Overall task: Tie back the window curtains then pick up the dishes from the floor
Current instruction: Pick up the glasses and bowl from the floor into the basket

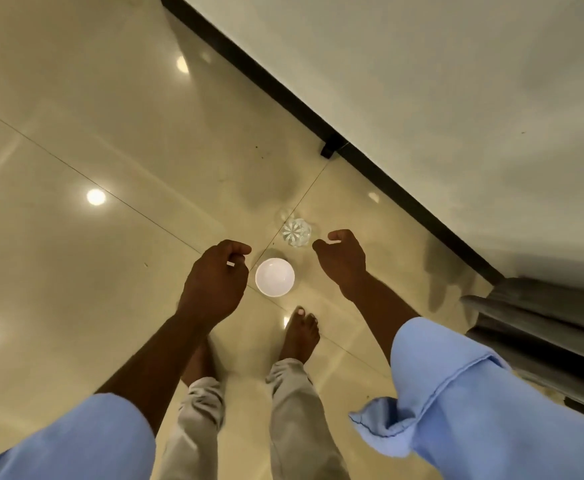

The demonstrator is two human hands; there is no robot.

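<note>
Between the two hands, on the glossy cream floor [75, 133], sits a small white bowl [275, 277], upright and apparently empty, with a clear cut-glass tumbler [296, 232] standing just beyond it, nearer the fingertips of the right hand [344, 261]. The left hand [214, 278] hangs just beside the bowl's left rim, its fingers loosely curled toward the palm and closed on nothing; the right hand hovers just to the right of the glass, fingers and thumb bent in a narrow hook, also holding nothing. Neither hand touches a dish. Both forearms reach down out of rolled light-blue sleeves [474, 403], and the person's bare feet [301, 332] stand directly behind the bowl, so the body looks to be leaning over the dishes to bring each hand down on its own piece: left for the bowl, right for the glass. That pairing fits how they lie, one dish on each side of the tile joint. To the far right of the right hand, grey curtain folds [540, 317] are bunched close against the wall [422, 64] above the black skirting [283, 88]; whether a tie holds them cannot be told from here, though the gathered shape suggests that part is finished and the pick-up is the step in hand. The glass will want a firm wrap around its sides, since its fluted wall is likely slick, and the polished tile could let either dish slide if nudged before it is gripped.
</note>
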